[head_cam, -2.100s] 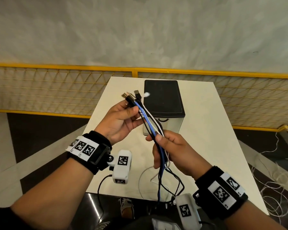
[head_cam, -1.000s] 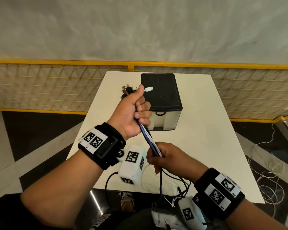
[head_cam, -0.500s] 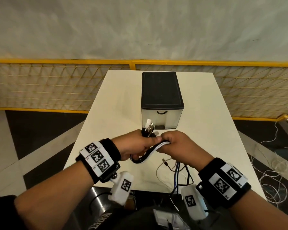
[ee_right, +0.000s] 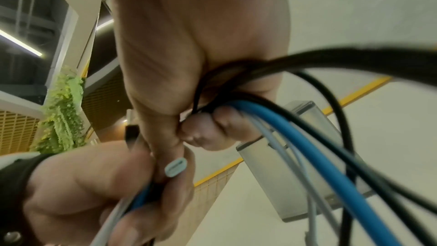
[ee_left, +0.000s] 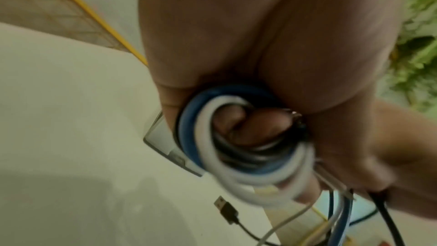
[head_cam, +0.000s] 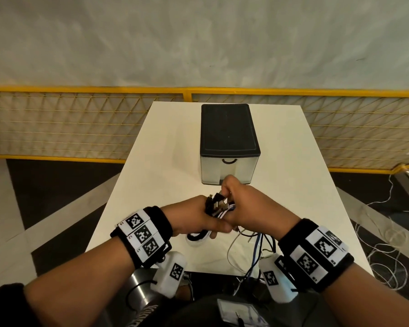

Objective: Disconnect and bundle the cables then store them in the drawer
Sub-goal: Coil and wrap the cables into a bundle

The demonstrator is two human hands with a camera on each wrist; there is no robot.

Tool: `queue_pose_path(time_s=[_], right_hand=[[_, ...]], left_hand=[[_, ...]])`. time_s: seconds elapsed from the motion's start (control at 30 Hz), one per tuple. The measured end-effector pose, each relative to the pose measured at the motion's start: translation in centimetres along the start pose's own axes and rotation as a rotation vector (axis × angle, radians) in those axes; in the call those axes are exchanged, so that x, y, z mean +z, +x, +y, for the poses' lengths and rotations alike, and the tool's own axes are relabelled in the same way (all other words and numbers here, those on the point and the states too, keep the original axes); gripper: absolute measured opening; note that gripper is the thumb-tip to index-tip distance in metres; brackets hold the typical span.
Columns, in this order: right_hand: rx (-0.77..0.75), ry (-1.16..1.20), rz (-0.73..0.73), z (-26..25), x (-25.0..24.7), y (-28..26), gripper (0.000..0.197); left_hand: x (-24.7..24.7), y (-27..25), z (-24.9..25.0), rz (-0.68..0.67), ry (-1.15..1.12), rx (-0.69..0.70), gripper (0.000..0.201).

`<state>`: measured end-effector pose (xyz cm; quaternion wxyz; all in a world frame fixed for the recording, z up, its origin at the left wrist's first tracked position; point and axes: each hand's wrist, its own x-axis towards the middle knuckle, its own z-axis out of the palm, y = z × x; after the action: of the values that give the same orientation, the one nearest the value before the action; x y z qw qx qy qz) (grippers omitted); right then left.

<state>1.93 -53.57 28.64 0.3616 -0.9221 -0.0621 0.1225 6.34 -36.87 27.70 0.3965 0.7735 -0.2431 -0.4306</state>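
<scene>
Both hands meet over the near half of the white table (head_cam: pixel 165 161). My left hand (head_cam: pixel 194 213) grips a coil of blue, white and black cables (head_cam: pixel 219 206), with the plug ends sticking up between the hands. The coil's loops (ee_left: pixel 238 149) wrap round the left fingers. My right hand (head_cam: pixel 243 204) grips the same cable strands (ee_right: pixel 295 137) and holds them against the coil. Loose cable tails (head_cam: pixel 257 246) hang from the right hand over the table's near edge. The small drawer unit (head_cam: pixel 229 147), black-topped with a closed translucent drawer and dark handle, stands just beyond the hands.
A loose black USB plug (ee_left: pixel 225 209) lies on the table under the left hand. A yellow mesh fence (head_cam: pixel 80 123) runs behind the table. Thin white wires (head_cam: pixel 383 237) lie on the floor at the right.
The hands came down from in front of the drawer unit to the table's near half. The straight bunch of cables is now wound into a coil, with the hands pressed closer together.
</scene>
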Motion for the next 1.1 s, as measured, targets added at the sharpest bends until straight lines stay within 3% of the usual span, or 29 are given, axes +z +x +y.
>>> queue_pose_path(time_s=[0.13,0.23,0.4,0.57,0.77,0.83,0.93,1.03,1.1], right_hand=[[-0.044,-0.007,-0.033,0.6,-0.1,0.0,0.043],[-0.030,0.140,0.003,1.1,-0.5,0.0,0.044],[0.029,0.242,0.048,1.3,-0.7,0.0,0.048],[0.119,0.489,0.077,1.3,-0.7,-0.1,0.032],[0.124,0.574,-0.125,1.9,-1.3,-1.0,0.020],[0.144,0.581,-0.061,1.9,-0.8,-0.9,0.006],[0.156,0.544,0.234,1.4,0.4,-0.2,0.007],[0.123,0.546,0.486,-0.1,1.3,0.3,0.027],[0.063,0.509,0.505,-1.1,1.7,0.5,0.043]], left_hand=[[-0.3,0.5,-0.3,0.073,0.253,-0.010,0.013],[-0.3,0.7,-0.5,0.221,0.276,0.055,0.024],[0.9,1.2,-1.3,0.352,0.398,0.137,0.017],[0.9,1.1,-1.5,0.217,-0.203,0.144,0.016],[0.1,1.5,-1.3,0.331,-0.476,0.138,0.011],[-0.1,1.8,-0.9,0.393,-0.535,0.137,0.012],[0.4,2.7,-0.4,0.530,-0.669,0.129,0.019],[1.1,3.5,0.6,0.653,-0.759,0.147,0.021],[1.3,3.9,1.3,0.665,-0.778,0.149,0.022]])
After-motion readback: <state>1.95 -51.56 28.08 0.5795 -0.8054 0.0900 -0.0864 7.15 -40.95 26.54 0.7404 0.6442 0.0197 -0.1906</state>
